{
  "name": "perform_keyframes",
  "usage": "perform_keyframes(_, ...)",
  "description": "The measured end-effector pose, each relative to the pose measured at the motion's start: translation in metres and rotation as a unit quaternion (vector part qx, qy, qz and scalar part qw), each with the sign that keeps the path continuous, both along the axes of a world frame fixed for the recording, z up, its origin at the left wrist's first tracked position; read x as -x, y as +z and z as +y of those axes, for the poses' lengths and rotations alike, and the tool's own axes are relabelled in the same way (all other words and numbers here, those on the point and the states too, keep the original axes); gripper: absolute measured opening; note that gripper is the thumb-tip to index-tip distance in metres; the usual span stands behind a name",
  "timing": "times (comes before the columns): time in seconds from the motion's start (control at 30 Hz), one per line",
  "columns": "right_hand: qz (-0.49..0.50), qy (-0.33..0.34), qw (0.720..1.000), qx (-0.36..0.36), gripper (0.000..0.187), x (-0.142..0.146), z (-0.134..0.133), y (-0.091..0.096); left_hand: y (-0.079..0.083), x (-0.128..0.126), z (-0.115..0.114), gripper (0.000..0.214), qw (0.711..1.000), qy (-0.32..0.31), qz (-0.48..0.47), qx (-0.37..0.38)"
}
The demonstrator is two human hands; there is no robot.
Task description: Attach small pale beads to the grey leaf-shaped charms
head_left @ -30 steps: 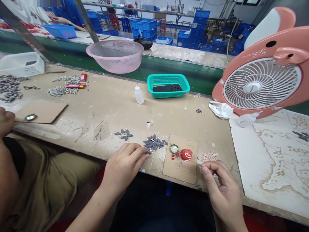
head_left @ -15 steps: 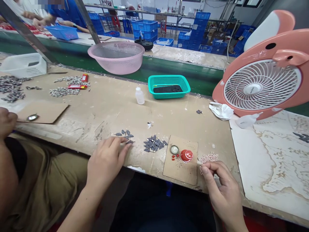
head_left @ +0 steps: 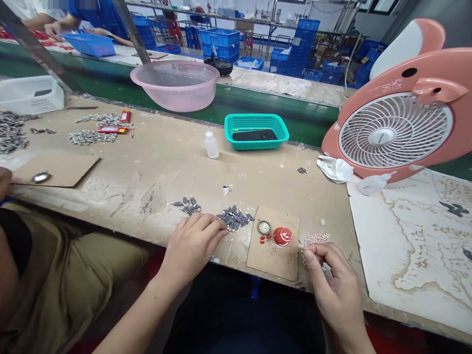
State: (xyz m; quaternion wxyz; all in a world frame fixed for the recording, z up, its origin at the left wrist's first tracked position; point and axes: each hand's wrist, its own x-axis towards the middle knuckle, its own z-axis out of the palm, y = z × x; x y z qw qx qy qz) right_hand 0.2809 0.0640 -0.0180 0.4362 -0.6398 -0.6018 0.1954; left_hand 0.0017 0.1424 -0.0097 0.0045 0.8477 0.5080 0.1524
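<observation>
L hand [head_left: 191, 246]: on the bench [head_left: 147, 194], fingers loosely curled, tips just beside the big pile of dark grey leaf-shaped pieces [head_left: 234, 220]. Grip relaxed, nothing visible in it.
R hand [head_left: 330, 275]: thumb + forefinger pinched narrow, right by the pile of pale beads [head_left: 316, 239]. Any bead btw the fingertips is too small to tell.
Work spot: cardboard square [head_left: 273, 255] lies btw the hands, w/ a ridged cap-like ring w/ pale centre [head_left: 264, 227], a red domed piece [head_left: 282, 236] and tiny red bits [head_left: 262, 240] on it. Beads sit just off its right edge. Smaller grey pile [head_left: 187, 206] is left of the big one.
Further along bench: teal basket [head_left: 256, 132] w/ a phone [head_left: 254, 135] in it, plastic dropper bottle [head_left: 211, 145], white cloth [head_left: 335, 168], pink fan [head_left: 396, 129] at right — pink colander [head_left: 175, 86] hangs above.
Left end: silver piece piles [head_left: 92, 137], second cardboard [head_left: 55, 169] w/ a round metal piece [head_left: 40, 177], co-worker's hand [head_left: 4, 182] at the edge.
Bg: blue crates [head_left: 219, 44], more workers at far bench.
</observation>
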Motion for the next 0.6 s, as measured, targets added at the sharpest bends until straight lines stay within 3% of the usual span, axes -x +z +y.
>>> perform_keyframes(0.27,-0.04,0.045,0.997,0.042,0.021,-0.001,0.018,0.013,0.001,0.004,-0.002,0.017,0.998,0.015,-0.008,0.063)
perform_keyframes(0.47,-0.097,0.056,0.991,0.071,0.02,-0.001,0.029,0.019,-0.008,0.006,-0.012,0.02,0.973,0.046,-0.186,0.129)
perform_keyframes(0.6,-0.141,0.06,0.986,0.063,0.019,-0.002,0.033,0.022,-0.007,0.002,-0.017,0.021,0.967,0.017,-0.228,0.112)
